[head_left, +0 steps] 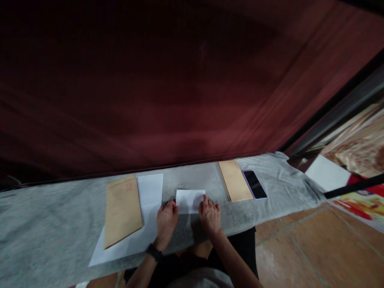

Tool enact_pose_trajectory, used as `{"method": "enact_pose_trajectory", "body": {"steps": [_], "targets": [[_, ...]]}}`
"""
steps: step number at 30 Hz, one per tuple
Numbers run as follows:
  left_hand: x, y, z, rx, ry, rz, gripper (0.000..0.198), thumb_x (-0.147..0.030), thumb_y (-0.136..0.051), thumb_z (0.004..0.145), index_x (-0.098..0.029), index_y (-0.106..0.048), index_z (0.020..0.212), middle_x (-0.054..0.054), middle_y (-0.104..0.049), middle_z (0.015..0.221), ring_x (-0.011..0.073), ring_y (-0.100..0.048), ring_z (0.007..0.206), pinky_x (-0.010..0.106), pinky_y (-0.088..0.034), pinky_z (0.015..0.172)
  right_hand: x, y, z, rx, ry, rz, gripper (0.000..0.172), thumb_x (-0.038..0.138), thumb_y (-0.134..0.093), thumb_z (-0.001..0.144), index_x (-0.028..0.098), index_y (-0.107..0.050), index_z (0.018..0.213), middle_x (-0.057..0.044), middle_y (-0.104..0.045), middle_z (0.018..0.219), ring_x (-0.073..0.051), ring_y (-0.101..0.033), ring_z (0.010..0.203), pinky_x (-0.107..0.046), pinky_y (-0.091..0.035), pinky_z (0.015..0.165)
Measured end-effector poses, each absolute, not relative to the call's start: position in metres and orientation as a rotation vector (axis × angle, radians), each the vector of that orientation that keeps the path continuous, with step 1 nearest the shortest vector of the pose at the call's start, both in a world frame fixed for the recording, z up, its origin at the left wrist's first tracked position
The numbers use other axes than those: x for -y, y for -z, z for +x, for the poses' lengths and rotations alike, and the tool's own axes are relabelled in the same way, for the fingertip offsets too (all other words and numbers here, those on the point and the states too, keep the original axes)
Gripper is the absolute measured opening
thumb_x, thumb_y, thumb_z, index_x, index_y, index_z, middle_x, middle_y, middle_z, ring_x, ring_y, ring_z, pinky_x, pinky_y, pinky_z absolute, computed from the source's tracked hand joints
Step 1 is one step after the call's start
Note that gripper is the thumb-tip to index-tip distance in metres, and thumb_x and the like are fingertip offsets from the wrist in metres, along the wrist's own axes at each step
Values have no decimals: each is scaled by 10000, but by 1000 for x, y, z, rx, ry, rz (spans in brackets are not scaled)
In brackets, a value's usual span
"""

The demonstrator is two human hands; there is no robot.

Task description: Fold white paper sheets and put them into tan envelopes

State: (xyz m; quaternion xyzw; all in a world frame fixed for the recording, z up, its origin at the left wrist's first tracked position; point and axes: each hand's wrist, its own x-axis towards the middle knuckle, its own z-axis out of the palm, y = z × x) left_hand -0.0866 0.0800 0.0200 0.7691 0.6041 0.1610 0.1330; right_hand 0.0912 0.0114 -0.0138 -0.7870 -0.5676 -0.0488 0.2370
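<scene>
A small folded white paper (189, 199) lies on the grey cloth-covered table (54, 224) in front of me. My left hand (167, 220) rests at its left edge with fingers curled down onto the paper and cloth. My right hand (210, 215) presses on its right lower corner, fingers bent and close together. A black band sits on my left wrist. Left of my hands a brown envelope (122, 210) lies on top of white sheets (149, 208).
A second brown envelope (235, 181) and a dark phone (254, 184) lie to the right on the table. A dark red curtain (168, 88) hangs behind the table. Tiled floor (300, 248) and a white sheet (327, 173) are at the right.
</scene>
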Motion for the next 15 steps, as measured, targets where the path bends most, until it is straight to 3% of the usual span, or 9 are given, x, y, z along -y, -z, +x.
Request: {"method": "enact_pose_trajectory", "body": {"steps": [6,15], "targets": [[-81,-32,-83,-1791,-330,2237,158,-209,-482,935,-206,-632,888,39,-708,837,206,-635,811,293,-418,755,-12,19,90,1543,63,-2151,429,229,-388,1014,119,-536,1402,-213,-700,1086,-313,-680,953,-527,-443,968],[-81,-43,-78,-1846,-158,2207,215,-242,-454,973,-176,-659,966,63,-726,889,206,-659,894,286,-421,792,-10,20,87,1571,407,-2192,400,200,-466,994,112,-556,1373,-178,-723,1065,-267,-679,897,-460,-441,939]]}}
